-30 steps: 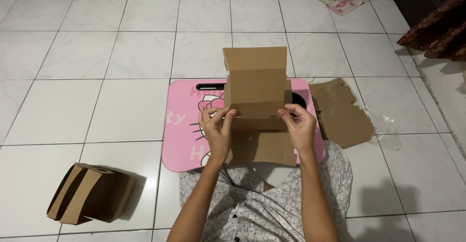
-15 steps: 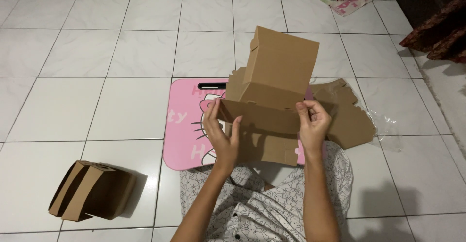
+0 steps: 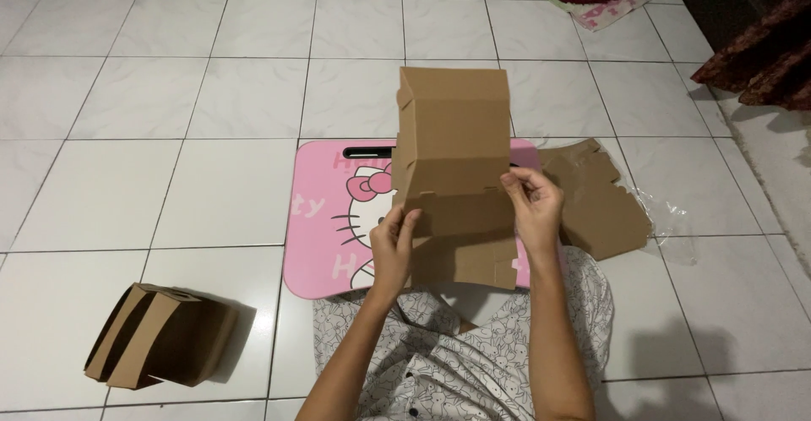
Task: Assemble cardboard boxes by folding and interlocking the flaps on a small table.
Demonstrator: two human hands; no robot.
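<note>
Cardboard blank now standing upright, no longer tilted; fold is squaring up. Left hand and right hand gripping its opposite edges over pink lap desk.

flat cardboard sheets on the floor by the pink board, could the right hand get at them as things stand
Probably not right away: the right hand is holding the half-folded box. The flat cardboard sheets lie uncovered just beside it.

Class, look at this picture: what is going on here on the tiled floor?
A person sitting on the floor holds a partly folded brown cardboard box blank upright in both hands, the left hand at its lower left edge, the right hand at its right edge. Under it lies a pink lap tray. Flat cardboard sheets lie to the right; folded boxes sit at left.
</note>
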